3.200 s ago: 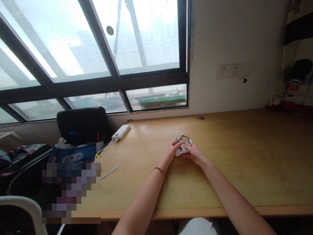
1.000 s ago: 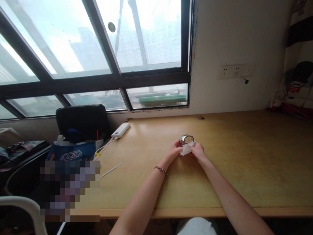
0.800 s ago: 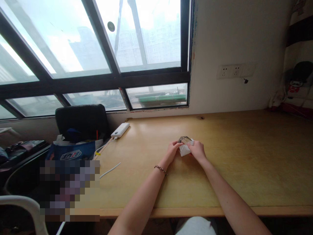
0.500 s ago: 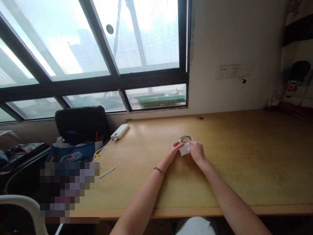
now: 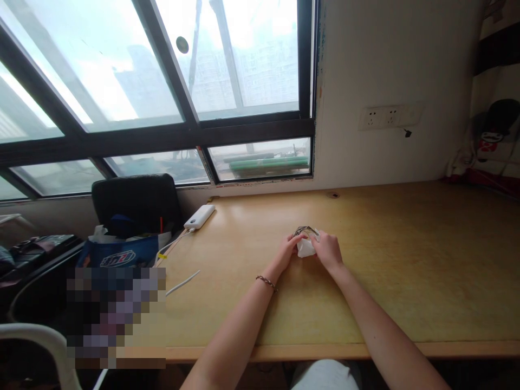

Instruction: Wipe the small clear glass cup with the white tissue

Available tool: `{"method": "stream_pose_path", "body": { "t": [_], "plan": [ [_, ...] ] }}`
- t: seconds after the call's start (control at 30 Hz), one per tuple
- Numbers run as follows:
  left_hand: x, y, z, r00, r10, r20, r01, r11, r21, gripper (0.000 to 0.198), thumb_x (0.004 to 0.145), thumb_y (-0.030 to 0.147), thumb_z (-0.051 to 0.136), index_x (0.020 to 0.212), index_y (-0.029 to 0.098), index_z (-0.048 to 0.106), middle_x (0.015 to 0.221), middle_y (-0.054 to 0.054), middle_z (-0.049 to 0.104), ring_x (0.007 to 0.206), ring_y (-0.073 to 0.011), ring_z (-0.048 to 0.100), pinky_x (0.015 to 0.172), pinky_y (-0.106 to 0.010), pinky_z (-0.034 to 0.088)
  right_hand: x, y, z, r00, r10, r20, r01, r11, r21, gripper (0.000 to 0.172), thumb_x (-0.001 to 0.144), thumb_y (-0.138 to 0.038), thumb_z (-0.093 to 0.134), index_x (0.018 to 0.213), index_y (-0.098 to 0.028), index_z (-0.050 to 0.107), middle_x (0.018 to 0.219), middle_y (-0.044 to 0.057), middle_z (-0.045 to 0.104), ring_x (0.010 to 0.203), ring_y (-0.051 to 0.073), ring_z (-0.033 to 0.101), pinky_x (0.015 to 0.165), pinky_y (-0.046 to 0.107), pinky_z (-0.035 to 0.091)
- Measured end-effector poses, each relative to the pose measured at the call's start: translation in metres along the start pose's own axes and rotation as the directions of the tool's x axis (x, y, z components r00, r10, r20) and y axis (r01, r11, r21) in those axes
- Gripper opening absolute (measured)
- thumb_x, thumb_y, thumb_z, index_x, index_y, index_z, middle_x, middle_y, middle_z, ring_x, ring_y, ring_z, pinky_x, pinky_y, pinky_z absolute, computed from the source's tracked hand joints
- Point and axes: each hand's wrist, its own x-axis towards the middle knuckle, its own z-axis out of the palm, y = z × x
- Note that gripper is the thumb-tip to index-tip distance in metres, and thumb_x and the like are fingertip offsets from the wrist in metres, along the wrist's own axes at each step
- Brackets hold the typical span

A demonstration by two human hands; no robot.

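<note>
Left hand (image 5: 286, 252) pinches the dark loop (image 5: 301, 230), right hand (image 5: 328, 251) grips the white sheet (image 5: 306, 248) against it, over the table (image 5: 400, 260); a slack pinch could drop the loop, a snag might tear the sheet.

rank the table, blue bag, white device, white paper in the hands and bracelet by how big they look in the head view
1. Table
2. Blue bag, its lower part blurred out
3. White device
4. White paper, partly covered
5. Bracelet, a thin band
</note>
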Motion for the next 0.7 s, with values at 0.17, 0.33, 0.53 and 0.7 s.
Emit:
{"method": "stream_pose_path", "body": {
  "t": [0.17, 0.33, 0.53, 0.7],
  "plan": [
    [0.000, 0.005, -0.001, 0.995, -0.073, 0.061, 0.082, 0.983, -0.166, 0.038, 0.072, 0.045, 0.049, 0.083, 0.010, 0.061, 0.073, -0.007, 0.061, 0.062, -0.0168, 0.055, 0.059, -0.028, 0.042, -0.004, -0.002, -0.002, 0.988, -0.139, -0.074, 0.130, 0.985, -0.110, 0.026, 0.083, -0.028, 0.037, 0.077, -0.014, 0.057, 0.065, 0.011, 0.063, 0.058, 0.017, 0.058, 0.051, 0.023, 0.033],
    [-0.002, 0.009, 0.000, 0.991, -0.067, 0.112, 0.096, 0.955, -0.280, 0.042, 0.074, 0.045, 0.047, 0.092, 0.009, 0.059, 0.085, -0.012, 0.062, 0.072, -0.0205, 0.058, 0.066, -0.031, 0.042, -0.001, -0.003, 0.004, 0.999, -0.013, -0.051, 0.020, 0.992, 0.127, 0.035, 0.082, -0.037, 0.037, 0.070, -0.013, 0.059, 0.061, 0.009, 0.063, 0.055, 0.016, 0.057, 0.049, 0.022, 0.034],
    [0.002, 0.004, 0.000, 0.994, -0.093, 0.051, 0.101, 0.975, -0.198, 0.044, 0.072, 0.047, 0.048, 0.090, 0.009, 0.059, 0.082, -0.011, 0.063, 0.066, -0.0192, 0.058, 0.061, -0.028, 0.041, 0.002, -0.002, 0.004, 0.964, 0.110, 0.241, -0.184, 0.933, 0.310, 0.030, 0.076, -0.036, 0.044, 0.069, -0.013, 0.062, 0.058, 0.006, 0.063, 0.045, 0.013, 0.054, 0.041, 0.021, 0.032],
    [0.003, -0.002, -0.004, 0.989, -0.148, 0.000, 0.148, 0.989, 0.012, 0.045, 0.072, 0.051, 0.042, 0.059, 0.011, 0.058, 0.042, 0.000, 0.048, 0.033, -0.0066, 0.035, 0.037, -0.022, 0.024, -0.001, 0.000, -0.005, 0.985, -0.168, 0.039, 0.170, 0.984, -0.048, 0.029, 0.082, -0.033, 0.039, 0.072, -0.016, 0.060, 0.065, 0.008, 0.063, 0.060, 0.016, 0.057, 0.052, 0.022, 0.032]
  ]
}}
